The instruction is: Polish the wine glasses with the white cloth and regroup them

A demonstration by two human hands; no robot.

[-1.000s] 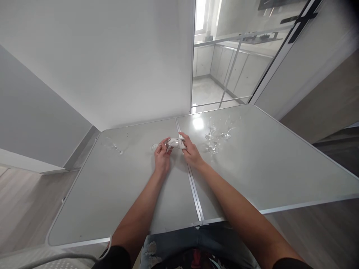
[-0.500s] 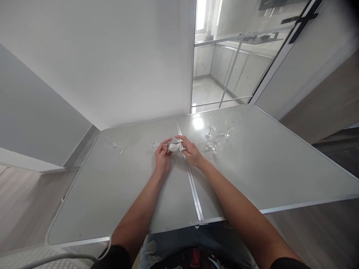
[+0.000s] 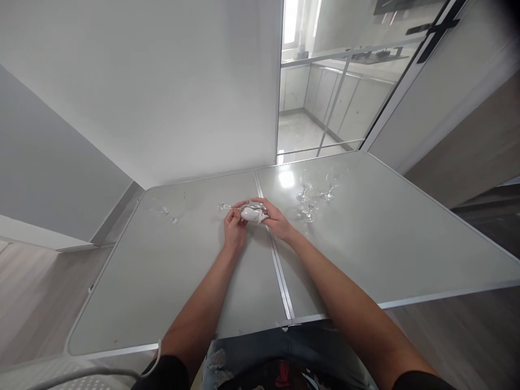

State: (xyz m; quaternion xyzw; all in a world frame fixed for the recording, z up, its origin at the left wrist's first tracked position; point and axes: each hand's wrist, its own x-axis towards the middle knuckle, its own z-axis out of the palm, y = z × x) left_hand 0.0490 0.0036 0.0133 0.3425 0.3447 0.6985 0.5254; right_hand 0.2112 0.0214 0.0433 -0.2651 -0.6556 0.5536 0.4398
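A clear stemmed glass (image 3: 233, 208) lies sideways in my hands above the middle of the grey table (image 3: 182, 281), its foot pointing left. My left hand (image 3: 234, 227) pinches the stem near the bowl. My right hand (image 3: 276, 219) is closed on a white cloth (image 3: 252, 215) wrapped round the bowl. Both hands hover just over the table's centre seam.
Three more stemmed glasses (image 3: 312, 196) stand upright at the back right of the table. Another glass (image 3: 164, 211) lies at the back left. A white wall rises behind the table, and a glass door (image 3: 325, 81) opens to the right of it.
My right hand has slid left along the bowl with the cloth, bunching it closer to my left hand. The glass stays in about the same place.
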